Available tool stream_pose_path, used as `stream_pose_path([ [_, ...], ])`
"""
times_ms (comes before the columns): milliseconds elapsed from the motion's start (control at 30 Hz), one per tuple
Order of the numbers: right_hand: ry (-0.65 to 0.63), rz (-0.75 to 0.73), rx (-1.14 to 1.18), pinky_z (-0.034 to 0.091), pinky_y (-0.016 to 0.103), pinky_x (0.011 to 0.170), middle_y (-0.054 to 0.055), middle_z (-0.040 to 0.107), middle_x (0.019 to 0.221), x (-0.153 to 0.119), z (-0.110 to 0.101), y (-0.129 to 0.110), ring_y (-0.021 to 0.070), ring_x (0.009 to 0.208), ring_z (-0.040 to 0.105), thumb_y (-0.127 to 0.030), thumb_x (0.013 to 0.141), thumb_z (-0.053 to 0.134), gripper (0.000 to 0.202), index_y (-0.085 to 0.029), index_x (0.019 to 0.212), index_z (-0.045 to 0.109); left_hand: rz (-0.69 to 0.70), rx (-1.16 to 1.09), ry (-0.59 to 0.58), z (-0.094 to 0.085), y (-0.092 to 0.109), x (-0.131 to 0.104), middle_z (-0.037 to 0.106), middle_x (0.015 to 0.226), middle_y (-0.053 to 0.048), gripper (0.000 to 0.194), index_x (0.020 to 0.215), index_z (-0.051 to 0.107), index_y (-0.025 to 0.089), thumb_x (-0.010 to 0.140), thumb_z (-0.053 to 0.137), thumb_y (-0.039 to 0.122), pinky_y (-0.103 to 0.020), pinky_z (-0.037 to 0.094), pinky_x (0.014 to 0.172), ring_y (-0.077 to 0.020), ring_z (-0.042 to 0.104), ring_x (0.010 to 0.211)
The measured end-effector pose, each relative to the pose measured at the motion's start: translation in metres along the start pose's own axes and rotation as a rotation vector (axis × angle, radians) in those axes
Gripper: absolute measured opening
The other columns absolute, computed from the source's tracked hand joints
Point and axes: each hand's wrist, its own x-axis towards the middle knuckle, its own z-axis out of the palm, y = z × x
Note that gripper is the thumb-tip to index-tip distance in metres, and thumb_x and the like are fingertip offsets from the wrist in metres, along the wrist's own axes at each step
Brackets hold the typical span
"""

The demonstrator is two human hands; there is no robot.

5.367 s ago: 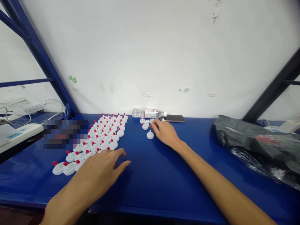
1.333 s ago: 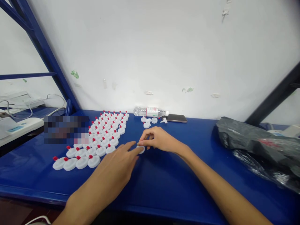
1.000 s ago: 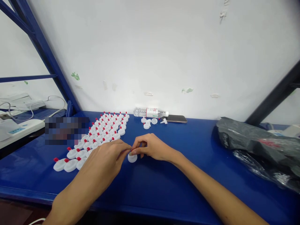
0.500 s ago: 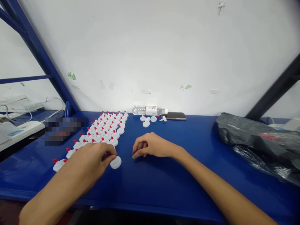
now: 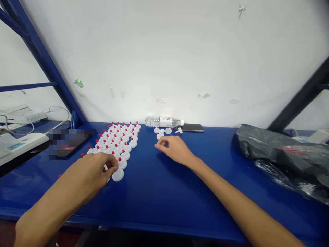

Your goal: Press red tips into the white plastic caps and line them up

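Observation:
My left hand (image 5: 105,166) is at the front of the rows, thumb and forefinger pinching a white nozzle cap (image 5: 118,175) by its top. The cap's wide round base is down at the blue table, and my fingers hide its tip. Behind and beside it stand several rows of white nozzle caps with red tips (image 5: 125,155), part of them covered by my left hand and forearm. My right hand (image 5: 173,148) hovers with loosely bent fingers, and I see nothing in it. Just beyond its fingers are loose white cap parts (image 5: 168,130).
A clear plastic bottle (image 5: 164,121) lies by the wall, beside a phone (image 5: 192,127). To the right lies a grey plastic bag (image 5: 275,147). A dark, partly blurred flat object (image 5: 74,145) is at left, near a white power strip (image 5: 25,142).
My left hand has moved left with the cap, bringing it against the front of the rows. My right hand has moved away from me and slightly right, toward the loose parts.

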Motion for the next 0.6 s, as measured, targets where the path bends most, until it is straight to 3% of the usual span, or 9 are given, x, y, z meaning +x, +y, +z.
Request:
stream_pose_path([
  [133, 0.264, 0.159, -0.327, 0.044, 0.029, 0.071, 0.007, 0.068, 0.114, 0.003, -0.016, 0.024, 0.0232, 0.093, 0.067, -0.031, 0.096, 0.056, 0.021, -0.026, 0.113, 0.068, 0.015, 0.01, 0.012, 0.0, 0.002, -0.002, 0.075, 0.074, -0.005, 0.029, 0.077, 0.074, 0.027, 0.087, 0.049, 0.036, -0.032, 0.038, 0.062, -0.027, 0.068, 0.074],
  [267, 0.288, 0.303, -0.499, 0.045, 0.031, 0.065, 0.013, 0.06, 0.125, 0.002, -0.028, 0.046, 0.0257, 0.088, 0.069, -0.035, 0.099, 0.05, 0.039, -0.026, 0.137, 0.056, 0.024, -0.005, 0.036, 0.0, 0.004, -0.002, 0.076, 0.076, -0.006, 0.029, 0.077, 0.075, 0.026, 0.086, 0.049, 0.036, -0.032, 0.039, 0.062, -0.0276, 0.068, 0.075],
  [600, 0.236, 0.32, -0.517, 0.046, 0.032, 0.072, 0.012, 0.068, 0.113, 0.007, -0.033, 0.051, 0.0289, 0.095, 0.068, -0.039, 0.097, 0.054, 0.029, -0.022, 0.118, 0.065, 0.002, -0.008, 0.048, -0.001, 0.008, -0.004, 0.076, 0.078, -0.007, 0.028, 0.075, 0.075, 0.025, 0.084, 0.05, 0.036, -0.032, 0.04, 0.061, -0.0272, 0.068, 0.071],
])
